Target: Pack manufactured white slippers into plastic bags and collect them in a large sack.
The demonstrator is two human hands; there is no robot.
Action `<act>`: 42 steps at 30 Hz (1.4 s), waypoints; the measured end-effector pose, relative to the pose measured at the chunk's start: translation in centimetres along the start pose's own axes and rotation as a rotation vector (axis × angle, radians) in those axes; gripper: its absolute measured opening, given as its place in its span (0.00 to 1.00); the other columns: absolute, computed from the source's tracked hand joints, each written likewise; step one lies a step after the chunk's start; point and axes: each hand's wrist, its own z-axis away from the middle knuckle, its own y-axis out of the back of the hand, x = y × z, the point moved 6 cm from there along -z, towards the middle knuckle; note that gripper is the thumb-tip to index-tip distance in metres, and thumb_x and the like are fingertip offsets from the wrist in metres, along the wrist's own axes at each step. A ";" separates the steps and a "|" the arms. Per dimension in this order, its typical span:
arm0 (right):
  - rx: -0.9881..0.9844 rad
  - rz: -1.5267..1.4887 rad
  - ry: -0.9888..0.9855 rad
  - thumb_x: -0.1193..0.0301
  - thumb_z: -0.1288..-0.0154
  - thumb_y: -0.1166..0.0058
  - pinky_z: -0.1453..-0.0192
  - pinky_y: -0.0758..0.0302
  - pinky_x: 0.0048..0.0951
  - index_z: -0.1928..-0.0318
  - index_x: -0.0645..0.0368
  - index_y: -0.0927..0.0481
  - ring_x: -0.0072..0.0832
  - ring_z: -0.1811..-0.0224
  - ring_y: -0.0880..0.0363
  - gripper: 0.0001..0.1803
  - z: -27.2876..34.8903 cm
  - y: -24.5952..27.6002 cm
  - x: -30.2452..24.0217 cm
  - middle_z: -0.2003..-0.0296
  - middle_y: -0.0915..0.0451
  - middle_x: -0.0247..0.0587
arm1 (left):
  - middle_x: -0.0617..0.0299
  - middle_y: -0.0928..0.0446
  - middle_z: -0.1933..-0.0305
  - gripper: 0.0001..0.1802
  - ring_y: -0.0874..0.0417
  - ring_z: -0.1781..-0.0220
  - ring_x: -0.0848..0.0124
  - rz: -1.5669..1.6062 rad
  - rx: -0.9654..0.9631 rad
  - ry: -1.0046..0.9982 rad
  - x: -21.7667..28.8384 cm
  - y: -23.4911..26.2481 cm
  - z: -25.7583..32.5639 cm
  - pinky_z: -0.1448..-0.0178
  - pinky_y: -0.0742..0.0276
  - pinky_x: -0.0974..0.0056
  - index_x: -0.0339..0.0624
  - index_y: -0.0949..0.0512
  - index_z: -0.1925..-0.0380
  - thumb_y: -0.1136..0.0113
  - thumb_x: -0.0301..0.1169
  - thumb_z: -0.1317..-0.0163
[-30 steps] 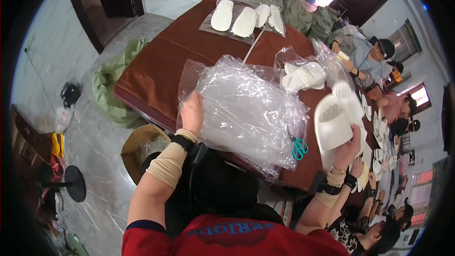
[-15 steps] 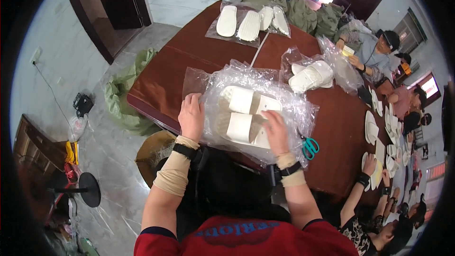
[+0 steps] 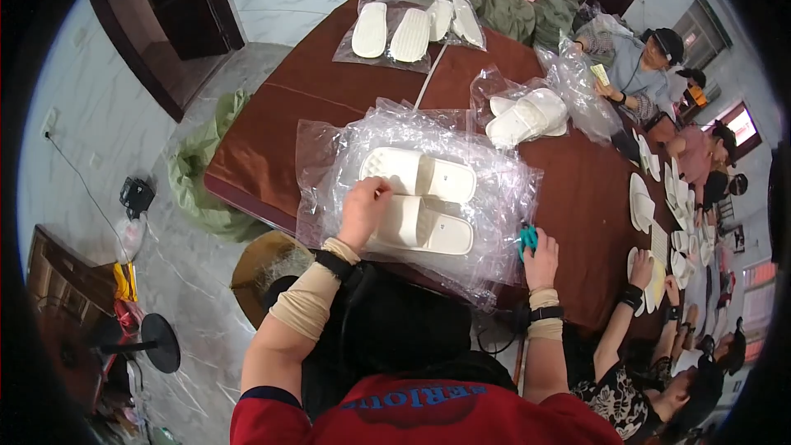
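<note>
Item count, brown-covered table (image 3: 276, 124)

White open-toed slide sandals (image 3: 449, 180) lying side by side: two. White sole-shaped footwear pieces (image 3: 369, 30), bagged, at the far edge: four. Overlapping white slippers (image 3: 527, 118), farther right: at least two, exact number hidden. Teal-handled scissors (image 3: 527, 240): one pair. Bare hands (image 3: 363, 213), near side: two. Clear plastic bags (image 3: 501, 192), layered: not countable.

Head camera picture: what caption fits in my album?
Two white sandals on clear plastic bags, left hand close by, right hand at teal scissors.
</note>
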 end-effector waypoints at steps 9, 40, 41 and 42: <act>-0.053 -0.279 0.370 0.72 0.43 0.41 0.53 0.24 0.41 0.41 0.49 0.26 0.44 0.54 0.22 0.27 -2.9 6.1 -10.0 0.57 0.24 0.46 | 0.59 0.23 0.75 0.04 0.21 0.70 0.68 0.055 -0.036 0.029 2.0 0.7 0.0 0.65 0.27 0.64 0.38 0.21 0.68 0.38 0.26 0.41; -0.109 -0.023 0.169 0.68 0.42 0.43 0.54 0.24 0.46 0.42 0.51 0.29 0.50 0.57 0.20 0.25 -5.9 3.5 -6.5 0.58 0.21 0.53 | 0.64 0.19 0.74 0.06 0.21 0.75 0.80 0.620 0.244 0.207 -0.7 9.4 -0.9 0.70 0.26 0.74 0.34 0.20 0.67 0.43 0.26 0.34; -0.160 0.039 0.077 0.69 0.42 0.44 0.52 0.24 0.44 0.42 0.52 0.29 0.50 0.56 0.20 0.25 -5.5 2.3 -3.8 0.58 0.21 0.53 | 0.63 0.19 0.74 0.07 0.21 0.74 0.80 0.636 0.214 0.226 -1.1 9.6 -0.8 0.69 0.25 0.74 0.34 0.20 0.67 0.43 0.27 0.33; -0.153 0.041 0.069 0.69 0.42 0.44 0.52 0.24 0.44 0.42 0.52 0.29 0.50 0.56 0.20 0.25 -4.8 1.0 -0.8 0.58 0.21 0.53 | 0.63 0.19 0.74 0.07 0.20 0.73 0.79 0.585 0.158 0.213 -0.5 9.7 -0.9 0.68 0.23 0.74 0.34 0.20 0.67 0.42 0.27 0.33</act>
